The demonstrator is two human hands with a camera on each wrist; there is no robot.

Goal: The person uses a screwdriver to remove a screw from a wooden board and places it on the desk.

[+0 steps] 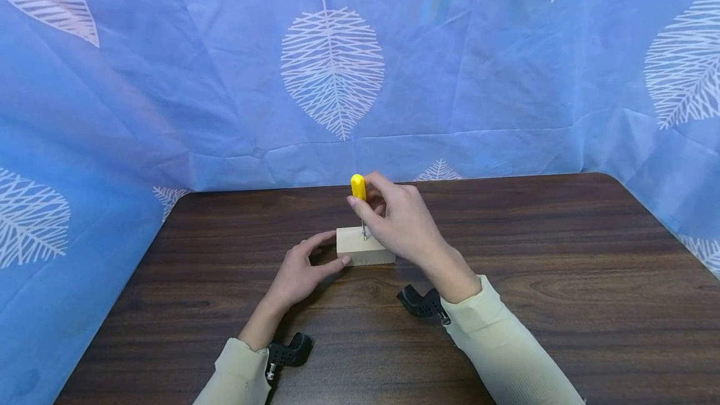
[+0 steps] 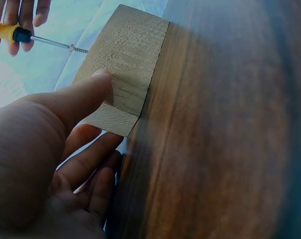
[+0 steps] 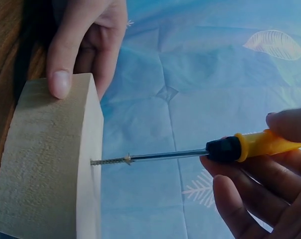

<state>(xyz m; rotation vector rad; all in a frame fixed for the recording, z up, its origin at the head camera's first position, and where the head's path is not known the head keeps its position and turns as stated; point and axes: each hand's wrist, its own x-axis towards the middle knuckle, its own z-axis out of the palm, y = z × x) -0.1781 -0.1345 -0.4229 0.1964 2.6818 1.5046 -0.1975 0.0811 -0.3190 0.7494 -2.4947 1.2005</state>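
A pale wooden block (image 1: 365,257) lies on the table, and a screw (image 3: 110,161) stands upright in its top face with much of the thread showing. The tip of a yellow-and-black screwdriver (image 3: 225,149) meets the screw's head. My right hand (image 1: 407,220) holds the yellow handle between thumb and fingers; in the right wrist view some of its fingers lie under the handle. At the block's left end, my left hand (image 1: 300,272) grips it, the thumb (image 2: 85,94) on the near face and the fingers around the end.
The dark wood-grain table (image 1: 534,255) reaches back to a blue curtain (image 1: 225,80) with white leaf prints. A black wrist mount (image 1: 289,350) sits at the left wrist, and another black mount (image 1: 422,302) at the right wrist.
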